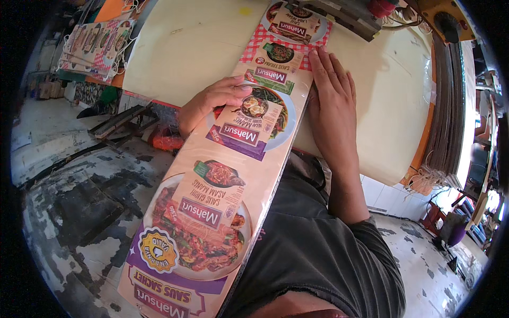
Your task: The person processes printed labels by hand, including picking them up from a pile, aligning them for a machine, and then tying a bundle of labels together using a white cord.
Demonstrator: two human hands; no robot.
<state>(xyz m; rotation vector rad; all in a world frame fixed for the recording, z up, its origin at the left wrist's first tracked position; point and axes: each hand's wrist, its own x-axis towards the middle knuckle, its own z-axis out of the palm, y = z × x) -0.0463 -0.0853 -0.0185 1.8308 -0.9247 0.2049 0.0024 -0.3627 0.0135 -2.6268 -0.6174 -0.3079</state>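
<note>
A long printed cardboard panel (275, 175) with food pictures and a glossy surface slants from my lap up onto the worktable (185, 42). Its far end reaches the metal bar of a machine (347, 16). My left hand (214, 100) holds the panel's left edge, fingers lying over the top face and the underside of the grip hidden. Along the right edge lies my right hand (334, 90), flat with its fingers stretched out, pressing on the panel's border and the table.
Similar printed panels with white strings (95, 50) are piled at the far left. An orange box with a black knob (445, 21) stands at the far right, above a stack of brown sheets (444, 106). Dark metal bars (119, 122) sit low on the left, over worn floor.
</note>
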